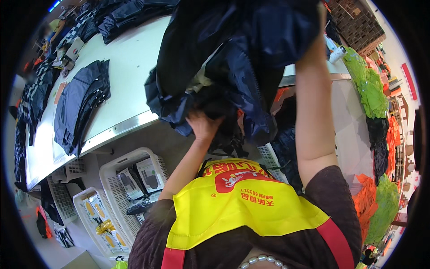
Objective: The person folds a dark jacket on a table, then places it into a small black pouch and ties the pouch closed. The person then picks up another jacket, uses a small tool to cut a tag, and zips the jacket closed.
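A bulky dark navy garment (273, 40), shiny in places with a toothed, zip-like edge, hangs bunched before me above the table's near edge. At its lower left, my left hand (204, 125) is closed on the gathered cloth, thumb to the right, other fingertips hidden in the folds. Stretched far up, my right arm reaches the garment's top right. My right hand (321, 20) grips the cloth there, its fingers mostly hidden behind it. A lighter strip shows among the folds above my left hand.
The white table (130, 85) carries a folded navy stack (83, 105) at left and more dark clothes (130, 20) along the back. Beneath its left side stand white baskets (105, 179) with packaged goods. Bright green cloth (367, 85) lies at right. A yellow apron (251, 206) covers my front.
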### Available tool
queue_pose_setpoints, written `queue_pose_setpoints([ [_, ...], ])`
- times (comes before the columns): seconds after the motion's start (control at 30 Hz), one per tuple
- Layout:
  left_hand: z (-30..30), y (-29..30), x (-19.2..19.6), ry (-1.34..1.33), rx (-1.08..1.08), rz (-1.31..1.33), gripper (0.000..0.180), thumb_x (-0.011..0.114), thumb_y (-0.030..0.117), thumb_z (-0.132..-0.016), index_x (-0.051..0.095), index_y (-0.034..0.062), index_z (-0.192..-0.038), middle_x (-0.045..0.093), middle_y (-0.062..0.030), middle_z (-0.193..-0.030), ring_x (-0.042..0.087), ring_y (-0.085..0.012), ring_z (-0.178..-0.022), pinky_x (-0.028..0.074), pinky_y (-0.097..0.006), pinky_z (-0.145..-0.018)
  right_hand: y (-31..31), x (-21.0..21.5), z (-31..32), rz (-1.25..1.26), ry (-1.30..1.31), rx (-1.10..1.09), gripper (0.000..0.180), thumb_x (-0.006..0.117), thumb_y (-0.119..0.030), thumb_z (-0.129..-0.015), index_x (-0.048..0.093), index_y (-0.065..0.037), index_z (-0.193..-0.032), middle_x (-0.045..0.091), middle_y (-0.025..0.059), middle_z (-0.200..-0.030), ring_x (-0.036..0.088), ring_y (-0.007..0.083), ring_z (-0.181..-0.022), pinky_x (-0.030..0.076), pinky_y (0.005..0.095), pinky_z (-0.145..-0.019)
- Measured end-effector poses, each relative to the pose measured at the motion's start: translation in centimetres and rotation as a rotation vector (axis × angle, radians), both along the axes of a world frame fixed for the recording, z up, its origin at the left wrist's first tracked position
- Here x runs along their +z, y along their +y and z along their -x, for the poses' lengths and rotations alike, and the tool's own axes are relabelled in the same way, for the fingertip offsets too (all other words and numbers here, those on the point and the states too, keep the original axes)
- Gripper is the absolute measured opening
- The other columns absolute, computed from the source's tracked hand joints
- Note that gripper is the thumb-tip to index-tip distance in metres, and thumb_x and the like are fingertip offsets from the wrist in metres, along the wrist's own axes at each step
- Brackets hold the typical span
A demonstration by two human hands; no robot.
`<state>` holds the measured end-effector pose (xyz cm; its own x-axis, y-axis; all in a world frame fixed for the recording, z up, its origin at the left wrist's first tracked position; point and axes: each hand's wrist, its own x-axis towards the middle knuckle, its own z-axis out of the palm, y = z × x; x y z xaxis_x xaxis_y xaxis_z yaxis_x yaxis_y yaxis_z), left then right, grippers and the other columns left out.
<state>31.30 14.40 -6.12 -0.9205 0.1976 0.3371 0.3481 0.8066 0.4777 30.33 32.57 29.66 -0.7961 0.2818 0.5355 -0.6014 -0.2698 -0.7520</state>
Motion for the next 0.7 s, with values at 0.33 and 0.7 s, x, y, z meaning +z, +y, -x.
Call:
queue_pose_setpoints([
  [0.33,5.1,-12.2,-1.2,-0.154,-0.277,-0.387,0.016,0.056,0.000,-0.081,0.063,0.0009,-0.096,0.065,-0.0116,-0.088,0.063,-0.0230,-0.085,0.048,-0.031,-0.078,8.6,0.9,-2.2,-0.714,-0.342,-0.396,0.023,0.051,-0.013,-0.090,0.060,-0.002,-0.108,0.062,0.0069,-0.101,0.056,0.0154,-0.091,0.045,0.0265,-0.082],
  [0.7,2.0,-4.2,-1.7,-0.371,-0.443,-0.288,0.049,0.066,0.011,-0.078,0.049,0.0027,-0.123,0.055,-0.0177,-0.118,0.051,-0.0281,-0.113,0.042,-0.037,-0.095,11.3,-1.5,-7.2,-1.483,-0.742,-0.360,0.026,0.051,-0.013,-0.090,0.058,-0.001,-0.112,0.061,0.0091,-0.106,0.055,0.0183,-0.096,0.043,0.0277,-0.086],
])
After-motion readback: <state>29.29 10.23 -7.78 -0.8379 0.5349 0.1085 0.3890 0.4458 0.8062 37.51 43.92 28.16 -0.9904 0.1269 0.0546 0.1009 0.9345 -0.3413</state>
